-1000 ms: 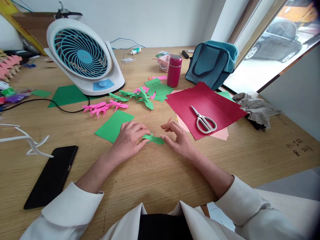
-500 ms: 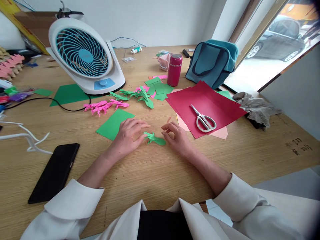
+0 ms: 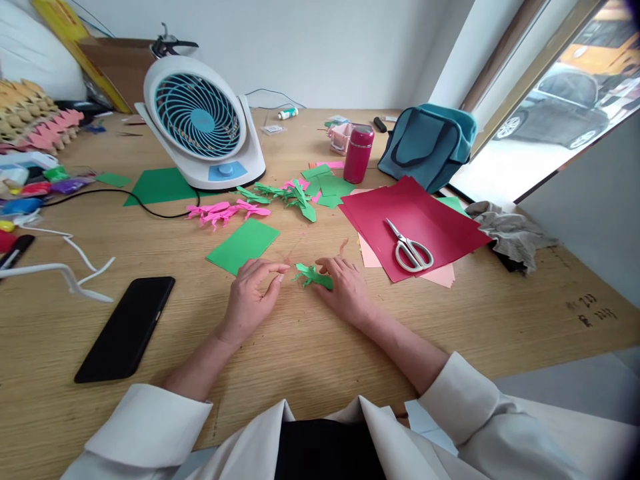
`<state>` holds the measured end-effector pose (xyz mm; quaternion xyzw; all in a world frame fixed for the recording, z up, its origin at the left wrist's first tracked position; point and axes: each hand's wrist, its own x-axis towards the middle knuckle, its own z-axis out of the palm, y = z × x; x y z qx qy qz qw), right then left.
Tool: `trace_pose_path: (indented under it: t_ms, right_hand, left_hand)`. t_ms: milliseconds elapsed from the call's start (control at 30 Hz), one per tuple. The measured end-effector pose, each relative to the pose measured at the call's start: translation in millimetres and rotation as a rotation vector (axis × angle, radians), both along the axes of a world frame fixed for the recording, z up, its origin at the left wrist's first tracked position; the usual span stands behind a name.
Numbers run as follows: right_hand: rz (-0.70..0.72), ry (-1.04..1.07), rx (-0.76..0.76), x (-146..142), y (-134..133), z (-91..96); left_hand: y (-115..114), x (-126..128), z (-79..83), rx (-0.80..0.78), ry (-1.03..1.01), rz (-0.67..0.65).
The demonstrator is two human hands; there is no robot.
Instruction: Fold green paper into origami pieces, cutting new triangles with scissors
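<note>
A small folded green paper piece (image 3: 311, 275) lies on the wooden table (image 3: 320, 347) in front of me. My right hand (image 3: 346, 289) rests over its right end, fingers curled down and pressing on it. My left hand (image 3: 253, 293) lies on the table just left of the piece, a small gap away, with its fingers loosely apart and nothing in them. A flat green sheet (image 3: 243, 244) sits just beyond my left hand.
White scissors (image 3: 411, 248) lie on red sheets (image 3: 425, 217) to the right. Pink folded pieces (image 3: 225, 212) and green folded pieces (image 3: 285, 195) lie ahead, in front of a fan (image 3: 203, 127). A black phone (image 3: 127, 327) sits left, a red bottle (image 3: 361, 153) and teal bag (image 3: 430, 143) behind.
My left hand has let go of the green piece and drawn slightly left. My right hand has closed down onto the piece. The view has tilted up and shifted left.
</note>
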<state>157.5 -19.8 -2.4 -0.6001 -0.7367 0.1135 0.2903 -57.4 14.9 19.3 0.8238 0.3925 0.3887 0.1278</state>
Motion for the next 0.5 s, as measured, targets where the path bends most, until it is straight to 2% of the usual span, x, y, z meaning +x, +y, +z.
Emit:
trace_pose_path:
  t_ms: [267,500]
  right_hand:
    - [0.008,-0.051,0.021,-3.5,-0.6,1.4]
    - [-0.083,0.123,0.063,1.3,5.2,-5.5]
  left_hand:
    - [0.0,-1.9,-3.8,0.004,0.003,-0.04]
    - [-0.6,-2.1,-8.4,-0.026,-0.043,-0.037]
